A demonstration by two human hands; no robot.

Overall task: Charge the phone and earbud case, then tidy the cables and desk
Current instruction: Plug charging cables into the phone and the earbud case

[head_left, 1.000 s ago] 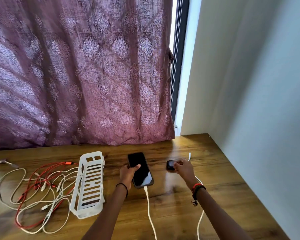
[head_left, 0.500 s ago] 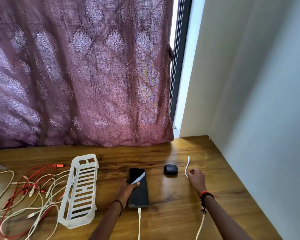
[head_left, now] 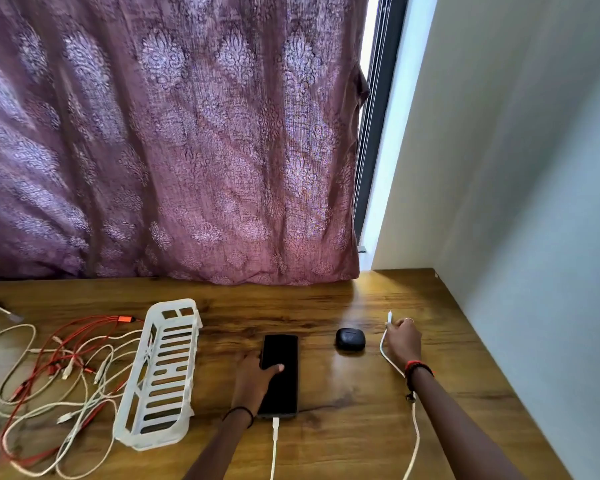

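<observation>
The phone [head_left: 279, 374] lies flat on the desk [head_left: 343, 438] with 1 white charging cable [head_left: 274, 445] seated in its near end. The left hand [head_left: 253, 375] grips it at the left edge, thumb laid across the dark screen. The earbud case [head_left: 350, 339] sits closed just right of the phone, with no hand on it. Beyond it the right hand [head_left: 403, 341] pinches a 2nd white cable [head_left: 382, 349] a little behind its plug [head_left: 390, 316], which points away from the person — not at the case. The step in hand looks to be charging the case. To do it well, the right hand should turn the plug toward the case's port. The port's side cannot be made out from here, so the case probably needs turning or lifting to find it. The case looks small, smooth and light, and will likely skid on the glossy wood if pushed by a plug alone — the left hand would do better to let go of the phone and hold the case. A pinch close to the plug should give a straight entry. The tangle of red and white cables [head_left: 59, 372] and the white basket [head_left: 160, 372] at the left wait for the tidying.
</observation>
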